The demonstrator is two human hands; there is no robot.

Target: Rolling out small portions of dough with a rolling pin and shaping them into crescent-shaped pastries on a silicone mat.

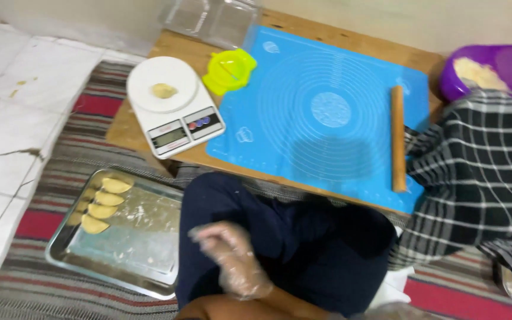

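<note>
The tray (149,261) lies on the striped rug (42,290) just to the left of the left hand (232,264), and it is the thing nearest that hand. It is a metal rectangle whose long axis runs from its near right corner up and away to the left, dusted with flour. Three folded half-moon pastries (103,207) sit in a column at its far left end, well apart from the hand, with a bare stretch of tray between. The hand wears a thin clear glove, hovers over the dark-trousered lap, and holds nothing; its fingers are loosely curled and blurred, pointing leftward toward the tray's near rim. The right hand is not in view. Beyond the lap stands a low wooden table (131,127). On it, a white scale (176,106) carries a small lump of dough (164,90); beside that lie a yellow-green press (229,71) and a blue mat (327,112), with a rolling pin (397,139) lying lengthwise along the mat's right edge. A purple bowl (505,65) sits at the far right, above a checked cloth (481,178).
</note>
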